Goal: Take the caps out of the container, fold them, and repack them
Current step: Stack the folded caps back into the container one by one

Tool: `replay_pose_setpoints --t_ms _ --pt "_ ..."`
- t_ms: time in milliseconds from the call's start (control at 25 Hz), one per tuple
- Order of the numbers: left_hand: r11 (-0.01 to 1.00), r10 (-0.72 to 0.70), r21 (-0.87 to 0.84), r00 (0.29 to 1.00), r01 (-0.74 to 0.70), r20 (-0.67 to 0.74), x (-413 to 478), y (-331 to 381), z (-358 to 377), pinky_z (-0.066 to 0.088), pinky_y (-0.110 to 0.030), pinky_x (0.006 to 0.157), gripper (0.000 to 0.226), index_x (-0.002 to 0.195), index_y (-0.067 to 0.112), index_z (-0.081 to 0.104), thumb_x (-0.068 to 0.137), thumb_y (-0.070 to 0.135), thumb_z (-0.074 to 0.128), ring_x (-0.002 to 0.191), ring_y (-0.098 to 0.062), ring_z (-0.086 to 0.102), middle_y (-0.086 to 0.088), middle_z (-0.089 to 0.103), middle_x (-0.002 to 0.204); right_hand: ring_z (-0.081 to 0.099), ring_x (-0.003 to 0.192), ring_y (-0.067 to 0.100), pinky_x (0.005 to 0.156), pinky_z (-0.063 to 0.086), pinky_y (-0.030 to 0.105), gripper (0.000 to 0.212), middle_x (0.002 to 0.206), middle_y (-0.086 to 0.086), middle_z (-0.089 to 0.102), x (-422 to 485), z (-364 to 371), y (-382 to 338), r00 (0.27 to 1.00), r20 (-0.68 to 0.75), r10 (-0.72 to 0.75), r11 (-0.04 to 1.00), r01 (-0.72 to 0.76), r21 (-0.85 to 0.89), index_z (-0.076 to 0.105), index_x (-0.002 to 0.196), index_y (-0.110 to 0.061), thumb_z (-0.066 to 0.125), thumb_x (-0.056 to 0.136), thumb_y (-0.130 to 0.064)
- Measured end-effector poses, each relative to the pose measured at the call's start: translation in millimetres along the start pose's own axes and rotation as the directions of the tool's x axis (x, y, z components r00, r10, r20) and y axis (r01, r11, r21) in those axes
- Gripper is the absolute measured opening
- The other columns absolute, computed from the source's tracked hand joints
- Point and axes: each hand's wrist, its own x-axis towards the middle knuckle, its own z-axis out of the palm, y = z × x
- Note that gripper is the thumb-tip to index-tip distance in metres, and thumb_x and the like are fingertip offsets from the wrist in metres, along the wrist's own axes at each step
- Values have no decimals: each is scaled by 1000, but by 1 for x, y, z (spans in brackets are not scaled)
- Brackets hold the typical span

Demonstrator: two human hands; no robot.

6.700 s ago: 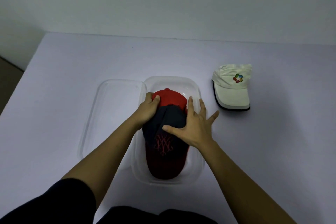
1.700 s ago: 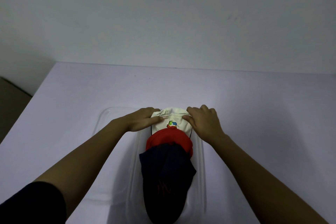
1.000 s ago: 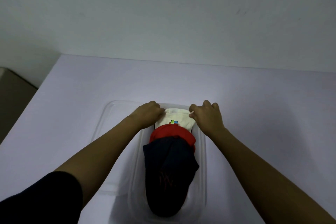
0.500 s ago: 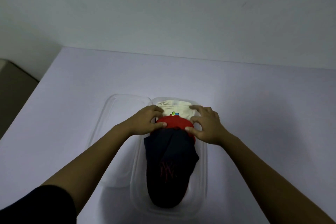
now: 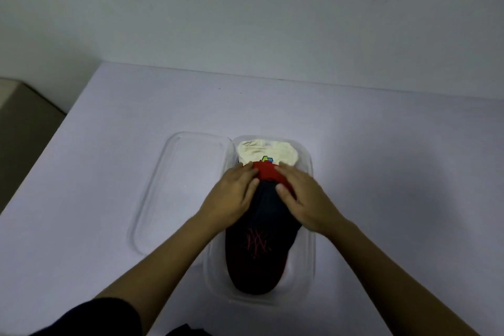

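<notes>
Your left hand (image 5: 234, 199) and right hand (image 5: 305, 196) lie flat on the stacked caps inside the clear container (image 5: 309, 254), fingers spread and pressing down rather than closed around anything — each grip is open, palm on fabric. That looks like a tamping hold, meant to settle the folded stack low enough to sit under the rim. The cream cap (image 5: 266, 151) fills the far end, the red cap (image 5: 268, 173) overlaps it in the middle under your fingertips, and the dark cap (image 5: 259, 251) with its red stitched mark covers the near half, brim toward you. All three are in the container, so the repacking seems close to finished. Just to the left, touching the container's side, the clear lid (image 5: 180, 185) lies on the tabletop (image 5: 395, 172). Nothing else sits on that surface, and nothing blocks your reach — only your own forearms cross the near rim, and the dark cap's crown bulges a little where you press.
</notes>
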Motion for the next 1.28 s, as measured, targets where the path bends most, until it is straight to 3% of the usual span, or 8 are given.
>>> replay_pose_setpoints --t_ms 160,280,360,520,840,1000,1160,1280 --pt "998 -47 -45 998 49 51 -2 0 20 1 -17 113 49 146 11 27 102 30 29 147 -16 11 -5 21 157 13 145 11 116 9 36 66 157 -5 20 -6 24 -3 998 3 68 977 -66 -202 23 147 -23 9 89 -53" --pt "986 -113 -152 954 73 -278 -7 -15 1 6 -16 113 47 141 6 38 99 27 36 142 -18 23 -4 32 150 12 145 11 119 10 42 65 157 -5 19 -9 30 -6 993 -66 97 980 -107 -169 22 147 -25 7 89 -52" --pt "931 -365 -184 806 316 -466 -13 -55 -13 17 -33 116 53 139 -1 38 94 25 48 139 -33 30 -19 37 148 9 146 11 119 6 38 70 158 -5 16 -15 33 -8 990 -81 112 981 -123 -148 20 147 -26 10 88 -63" --pt "526 -833 -47 503 849 -229 -35 -133 -25 22 -53 111 91 140 -3 29 79 56 61 135 -47 26 -28 29 146 5 146 10 116 0 33 82 158 -5 12 -18 39 -8 987 -85 137 959 -154 -237 14 149 -25 4 81 -72" --pt "617 -777 -409 603 672 -179 -48 -141 -70 49 -45 77 62 103 6 43 69 42 79 92 -36 58 -16 59 102 9 146 11 115 3 32 82 158 -4 16 -18 41 -9 986 -107 131 946 -157 -283 18 148 -23 3 82 -70" --pt "722 -676 -505 635 472 -374 -57 -109 -117 53 -52 83 54 108 20 41 71 36 78 87 -38 63 -7 62 86 7 146 14 116 1 35 81 158 -1 15 -17 36 -19 982 -123 146 967 -168 -190 16 148 -19 13 84 -68" --pt "806 -566 -517 632 288 -530 -56 -66 -164 52 -41 75 57 125 34 37 79 35 70 79 -30 61 -9 62 87 20 143 17 116 19 34 64 156 0 23 -10 10 -65 938 -206 280 936 -218 277 23 146 -18 39 93 -50" --pt "759 -538 -613 743 221 -399 -51 -27 -154 42 -26 56 62 136 38 34 84 30 67 64 -17 53 -5 59 78 37 130 9 105 31 28 55 143 -10 35 -7 -14 -97 929 -36 369 689 -248 681 26 143 -28 43 94 -44"
